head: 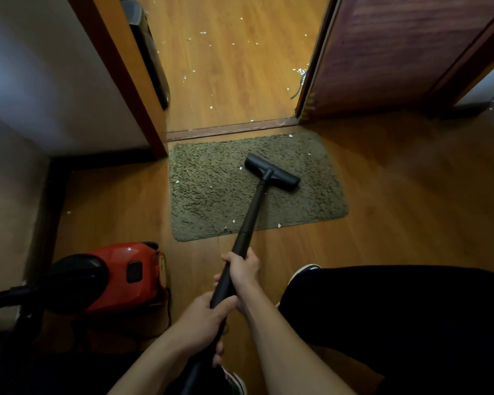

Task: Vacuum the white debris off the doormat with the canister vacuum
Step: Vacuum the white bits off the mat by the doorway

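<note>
A green shaggy doormat point(211, 201) lies on the wooden floor before a doorway. The black floor nozzle point(273, 172) of the vacuum rests on the mat's upper middle, at the end of a black wand point(253, 212). My right hand point(244, 269) grips the wand higher up, and my left hand point(203, 323) grips it lower, nearer my body. Several white debris bits point(234, 221) lie scattered on the mat, mostly near its front edge and left side. The red and black canister vacuum point(117, 275) sits on the floor at the left.
More white bits point(203, 32) dot the wooden floor beyond the threshold point(231, 128). A dark door point(397, 52) stands open at the right, a door frame point(117, 75) at the left. My dark-trousered leg point(397, 309) and a shoe point(304, 272) are at the right. The hose point(3, 297) runs left.
</note>
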`<state>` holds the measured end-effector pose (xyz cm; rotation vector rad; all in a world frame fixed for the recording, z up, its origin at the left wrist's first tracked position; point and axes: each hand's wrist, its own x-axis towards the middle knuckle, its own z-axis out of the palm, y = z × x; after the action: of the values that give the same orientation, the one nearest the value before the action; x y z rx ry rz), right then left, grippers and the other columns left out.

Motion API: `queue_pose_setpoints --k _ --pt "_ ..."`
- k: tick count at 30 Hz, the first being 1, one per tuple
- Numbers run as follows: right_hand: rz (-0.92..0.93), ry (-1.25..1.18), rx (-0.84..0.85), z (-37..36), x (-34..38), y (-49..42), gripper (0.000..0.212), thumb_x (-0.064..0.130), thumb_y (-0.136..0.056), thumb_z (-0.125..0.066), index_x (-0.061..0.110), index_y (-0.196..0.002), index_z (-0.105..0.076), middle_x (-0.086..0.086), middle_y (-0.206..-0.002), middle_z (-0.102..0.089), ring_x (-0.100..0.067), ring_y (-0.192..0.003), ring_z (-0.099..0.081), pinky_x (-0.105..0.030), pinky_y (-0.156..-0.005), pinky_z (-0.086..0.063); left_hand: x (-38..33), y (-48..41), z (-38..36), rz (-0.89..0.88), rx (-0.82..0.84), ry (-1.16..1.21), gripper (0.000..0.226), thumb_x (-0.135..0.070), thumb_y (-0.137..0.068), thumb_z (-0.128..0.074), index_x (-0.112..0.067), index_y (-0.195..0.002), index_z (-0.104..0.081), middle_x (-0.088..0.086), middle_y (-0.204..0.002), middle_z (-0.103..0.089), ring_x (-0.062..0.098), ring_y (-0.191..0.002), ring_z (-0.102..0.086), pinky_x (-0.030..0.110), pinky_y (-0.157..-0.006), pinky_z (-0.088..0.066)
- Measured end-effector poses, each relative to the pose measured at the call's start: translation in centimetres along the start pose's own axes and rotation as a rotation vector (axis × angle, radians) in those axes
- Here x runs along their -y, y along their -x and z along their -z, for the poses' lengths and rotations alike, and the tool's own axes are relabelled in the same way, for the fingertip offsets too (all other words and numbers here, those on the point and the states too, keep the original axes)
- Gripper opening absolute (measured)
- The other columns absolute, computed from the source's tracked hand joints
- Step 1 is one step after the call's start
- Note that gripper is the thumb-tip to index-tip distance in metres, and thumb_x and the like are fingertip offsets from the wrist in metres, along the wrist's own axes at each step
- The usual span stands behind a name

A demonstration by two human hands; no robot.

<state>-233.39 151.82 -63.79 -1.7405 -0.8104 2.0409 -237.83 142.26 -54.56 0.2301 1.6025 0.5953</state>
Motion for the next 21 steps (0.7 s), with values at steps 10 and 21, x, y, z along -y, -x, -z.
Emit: queue_pose_setpoints --k 10,21 --pt "0.015 -0.028 -0.055 3.9 0.7 0.3 0.027 0.004 -0.092 -0.063 0.007 -0.117 -0.055 -0.016 -0.072 -0.06 -0.02 -0.039 -0.06 -0.026 -0.039 -0.048 -0.4 -0.5 -3.2 0.026 0.059 -0.006 0.017 -0.036 -0.103 -0.05 -0.023 -0.113 -0.049 0.009 -0.075 -0.053 0.014 -0.04 -0.051 0.025 -0.039 -0.045" --pt "0.015 -0.023 -0.038 3.9 0.1 1.5 0.027 0.004 -0.094 -0.062 0.01 -0.118 -0.053 -0.019 -0.081 -0.062 -0.02 -0.04 -0.061 -0.027 -0.04 -0.05 0.6 0.3 -2.8 0.012 0.036 -0.01 0.018 -0.036 -0.103 -0.05 -0.023 -0.114 -0.049 0.009 -0.075 -0.054 0.014 -0.039 -0.051 0.024 -0.038 -0.045"
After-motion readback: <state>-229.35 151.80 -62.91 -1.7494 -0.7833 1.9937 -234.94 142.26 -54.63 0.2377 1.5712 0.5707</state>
